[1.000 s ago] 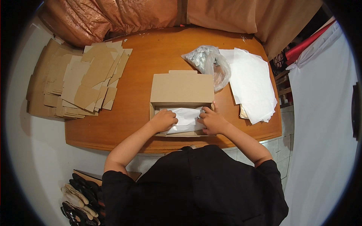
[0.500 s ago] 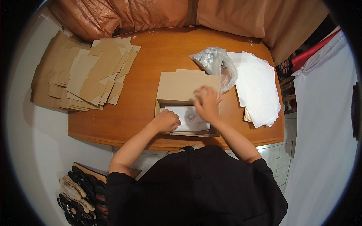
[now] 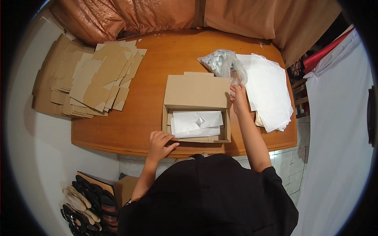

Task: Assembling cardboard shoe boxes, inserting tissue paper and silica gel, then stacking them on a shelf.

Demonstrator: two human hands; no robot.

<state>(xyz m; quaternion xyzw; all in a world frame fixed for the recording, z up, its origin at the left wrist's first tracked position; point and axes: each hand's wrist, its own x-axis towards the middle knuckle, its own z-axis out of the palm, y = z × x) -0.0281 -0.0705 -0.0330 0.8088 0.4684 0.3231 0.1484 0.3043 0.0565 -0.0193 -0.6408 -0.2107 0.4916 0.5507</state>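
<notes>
On the wooden table in front of me stands an open cardboard box [image 3: 197,88], its lid raised at the back. Inside lies a folded white paper wrap [image 3: 185,120] with a silver diamond-shaped sticker [image 3: 200,122] on it; what the paper covers is hidden. My left hand [image 3: 159,144] rests at the box's front left corner, fingers apart and holding nothing. Beyond the right side of the lid, my right hand [image 3: 238,98] has its fingertips closed at the near edge of a clear plastic bag [image 3: 222,61] that holds small silvery pieces.
Flat cardboard box blanks [image 3: 92,76] are piled at the table's left. A stack of white paper sheets [image 3: 269,92] lies at the right. Down on the left are several sandals or shoe soles [image 3: 84,202]. Brown curtains [image 3: 236,17] hang behind the table, a white cloth [image 3: 334,137] at the right.
My right hand has moved off the box to the plastic bag, whose near edge has shifted. My left hand has left the paper and drawn back to the box's corner. The silver sticker is now uncovered.
</notes>
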